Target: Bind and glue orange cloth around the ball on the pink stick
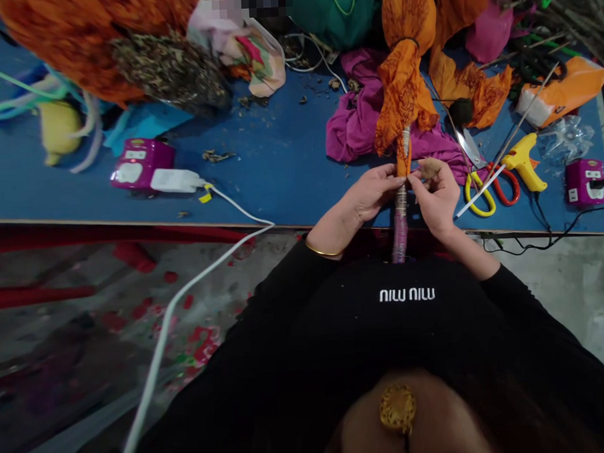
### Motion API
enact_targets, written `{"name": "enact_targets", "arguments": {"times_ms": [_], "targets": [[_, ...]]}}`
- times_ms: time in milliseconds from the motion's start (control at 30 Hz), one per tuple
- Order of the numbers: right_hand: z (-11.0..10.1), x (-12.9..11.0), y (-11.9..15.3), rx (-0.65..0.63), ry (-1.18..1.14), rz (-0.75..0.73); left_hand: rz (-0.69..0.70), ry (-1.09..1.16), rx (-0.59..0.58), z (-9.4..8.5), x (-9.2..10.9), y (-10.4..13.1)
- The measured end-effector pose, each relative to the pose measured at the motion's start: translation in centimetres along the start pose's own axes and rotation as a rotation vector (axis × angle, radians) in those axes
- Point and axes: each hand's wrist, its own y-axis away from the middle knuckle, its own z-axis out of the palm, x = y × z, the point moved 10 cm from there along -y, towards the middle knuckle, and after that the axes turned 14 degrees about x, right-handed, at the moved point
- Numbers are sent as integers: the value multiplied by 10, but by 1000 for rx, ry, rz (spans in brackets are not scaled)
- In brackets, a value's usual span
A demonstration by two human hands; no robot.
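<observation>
A stick (401, 225) wrapped in silvery and purple bands points toward my chest. Its far end carries a round bundle of orange patterned cloth (409, 11), tied with a dark band below the ball, and loose folds hang down. From those folds an orange cloth strip (404, 163) runs along the stick to my fingers. My left hand (375, 191) is closed around the stick from the left, its thumb at the strip's lower end. Opposite it, my right hand (436, 192) pinches the edge of the strip, fingers curled. Purple cloth (350, 127) lies crumpled under the bundle.
To the right lie scissors (481, 193) with yellow and red handles, a yellow glue gun (524, 162) and a purple power block (587, 180). Another purple power block (144, 165) sits left, its white cable (184, 288) hanging over the table edge. A bag of dried plant bits (172, 72) stands behind.
</observation>
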Motion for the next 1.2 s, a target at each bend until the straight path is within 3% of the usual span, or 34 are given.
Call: {"name": "enact_targets", "arguments": {"times_ms": [167,300,433,533,633,700,767,867,967,1067,1133,1200], "targets": [[-2,-2,0,10,-16,19,10,25,32,0,-3,3],[0,-14,3,4,81,-95,6,53,58,-3,-6,5],[0,-24,4,-79,178,-187,-19,99,65,1,-5,9],[-35,-37,-17,-36,306,-304,-57,69,118,1,-5,12],[-102,-42,-59,138,696,-365,-71,44,166,1,-3,15],[-144,-33,-91,171,992,-286,-72,35,183,3,-2,15],[-172,-20,-114,116,1234,-180,-71,31,196,5,-2,15],[-176,-6,-128,-39,1344,-111,-64,32,209,8,0,16],[-168,-7,-130,-65,1350,-125,-61,23,218,10,1,17],[-177,-15,-132,60,1383,-142,-61,17,226,10,1,18],[-199,-25,-134,245,1366,-143,-61,18,224,10,1,17],[-217,-39,-131,419,1162,-206,-62,21,218,11,1,17]]}}
